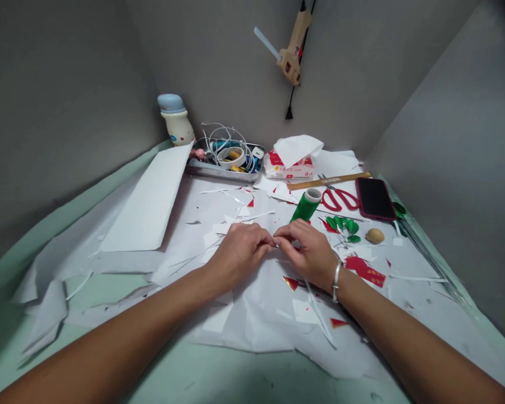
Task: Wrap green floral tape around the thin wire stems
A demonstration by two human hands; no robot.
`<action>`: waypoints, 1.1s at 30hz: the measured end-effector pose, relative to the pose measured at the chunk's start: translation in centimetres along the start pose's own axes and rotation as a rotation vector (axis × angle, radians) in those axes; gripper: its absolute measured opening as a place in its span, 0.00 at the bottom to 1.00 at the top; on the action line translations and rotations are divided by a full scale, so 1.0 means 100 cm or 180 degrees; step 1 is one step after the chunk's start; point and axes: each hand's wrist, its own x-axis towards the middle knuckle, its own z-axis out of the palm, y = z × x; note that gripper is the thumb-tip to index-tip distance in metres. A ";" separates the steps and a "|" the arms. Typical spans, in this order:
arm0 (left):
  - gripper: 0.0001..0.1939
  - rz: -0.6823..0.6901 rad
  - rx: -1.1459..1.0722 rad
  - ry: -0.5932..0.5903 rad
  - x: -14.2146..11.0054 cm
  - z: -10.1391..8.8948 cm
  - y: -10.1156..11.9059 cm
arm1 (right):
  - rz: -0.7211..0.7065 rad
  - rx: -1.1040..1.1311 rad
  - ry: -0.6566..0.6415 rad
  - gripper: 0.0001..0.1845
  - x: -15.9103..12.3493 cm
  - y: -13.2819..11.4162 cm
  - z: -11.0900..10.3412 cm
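My left hand [246, 247] and my right hand [305, 247] meet fingertip to fingertip over the paper-covered table. Both are closed in a pinch, and whatever lies between the fingertips is too small to name. Just behind my right hand stands a spool of green thread [306, 206], tilted in view. Thin wires [196, 258] lie by my left hand, among white paper scraps. To the right of my right hand are green leaf-shaped pieces [343, 225] on stems and a red paper scrap [365, 271]. A white strip [320, 317] lies below my right wrist, which wears a bracelet.
At the back stand a bottle [177, 120], a metal tray [227, 173] of threads and tape, and a tissue pack [292, 167]. Red-handled scissors [340, 199], a phone [376, 198] and a small tan ball [375, 235] lie right. A glue gun [294, 50] hangs on the wall; folded white card [147, 202] stands left.
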 end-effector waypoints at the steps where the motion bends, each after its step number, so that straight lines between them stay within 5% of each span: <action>1: 0.06 0.0011 -0.0074 0.0012 0.000 0.000 0.001 | 0.0165 0.0137 0.0026 0.05 0.000 0.001 0.000; 8: 0.05 -0.0235 -0.0708 0.0272 0.000 -0.007 0.009 | 0.0925 0.0778 0.0029 0.06 -0.003 0.004 0.000; 28: 0.07 -0.0190 -0.0487 0.0576 0.001 -0.006 0.008 | 0.1157 0.0734 0.0096 0.10 -0.003 -0.005 0.002; 33: 0.11 -0.0412 -0.0925 0.0531 -0.001 -0.009 0.011 | 0.1249 0.0777 0.0151 0.09 -0.002 -0.004 0.003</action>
